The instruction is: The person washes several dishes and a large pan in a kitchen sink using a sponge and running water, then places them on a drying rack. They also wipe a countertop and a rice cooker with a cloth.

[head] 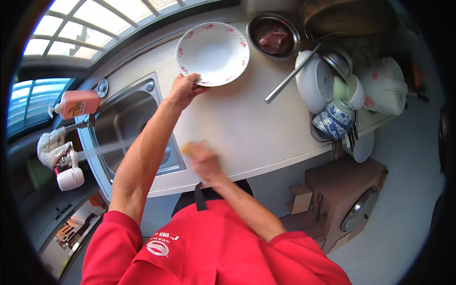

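Observation:
Pinched at its near rim by my left hand (187,89), a white plate with pink flowers (213,53) is over the back of the pale countertop (245,117). My right hand (205,160) is blurred and low over the counter by the sink's right edge, closed around a small yellow cloth or sponge (186,148). Water runs from the tap (71,156) into the steel sink (124,110), partly behind my left forearm.
A metal bowl (273,36) with raw meat stands at the back. On the right are white bowls (315,83), blue-patterned bowls (333,119), chopsticks, a metal-handled utensil (292,74) and a rice cooker (381,85). An orange soap bottle (79,104) stands left of the sink.

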`<state>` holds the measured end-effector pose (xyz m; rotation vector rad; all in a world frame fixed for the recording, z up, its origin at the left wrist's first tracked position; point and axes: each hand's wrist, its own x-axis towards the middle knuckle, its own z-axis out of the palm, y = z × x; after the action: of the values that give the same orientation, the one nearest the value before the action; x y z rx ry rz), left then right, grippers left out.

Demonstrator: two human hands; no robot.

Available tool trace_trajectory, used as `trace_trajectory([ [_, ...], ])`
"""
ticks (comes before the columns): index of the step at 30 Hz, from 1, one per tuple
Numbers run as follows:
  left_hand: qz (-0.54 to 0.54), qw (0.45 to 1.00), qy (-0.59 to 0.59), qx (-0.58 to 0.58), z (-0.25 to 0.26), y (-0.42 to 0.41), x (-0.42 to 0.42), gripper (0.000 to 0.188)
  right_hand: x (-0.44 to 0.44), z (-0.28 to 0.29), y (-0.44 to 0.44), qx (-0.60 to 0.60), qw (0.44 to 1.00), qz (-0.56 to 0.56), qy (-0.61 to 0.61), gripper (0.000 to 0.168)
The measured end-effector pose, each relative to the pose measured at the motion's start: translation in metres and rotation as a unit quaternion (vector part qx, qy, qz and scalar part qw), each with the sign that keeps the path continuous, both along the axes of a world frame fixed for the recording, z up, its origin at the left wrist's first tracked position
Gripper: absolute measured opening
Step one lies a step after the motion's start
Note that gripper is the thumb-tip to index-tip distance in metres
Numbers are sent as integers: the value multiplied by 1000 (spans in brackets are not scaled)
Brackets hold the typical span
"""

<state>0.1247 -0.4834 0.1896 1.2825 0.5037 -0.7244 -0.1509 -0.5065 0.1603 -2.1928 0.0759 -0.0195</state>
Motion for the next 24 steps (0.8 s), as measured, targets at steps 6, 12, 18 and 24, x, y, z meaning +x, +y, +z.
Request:
trace_trajectory([
  [6, 8, 1000, -12, 19, 2, 37, 14, 29, 8, 42, -46, 130, 983, -125, -43, 34],
  [12, 81, 995, -42, -47, 56, 129, -46, 49, -105, 21, -286, 8, 879, -477, -22, 26],
  [18, 194, 980, 23, -35, 75, 179, -150, 68, -83, -6, -181, -104, 946, -306, 0, 18],
  [24, 227, 966, 117, -41, 114, 206, -263, 79, -53, -35, -225, 30, 852, -523, -14, 28],
])
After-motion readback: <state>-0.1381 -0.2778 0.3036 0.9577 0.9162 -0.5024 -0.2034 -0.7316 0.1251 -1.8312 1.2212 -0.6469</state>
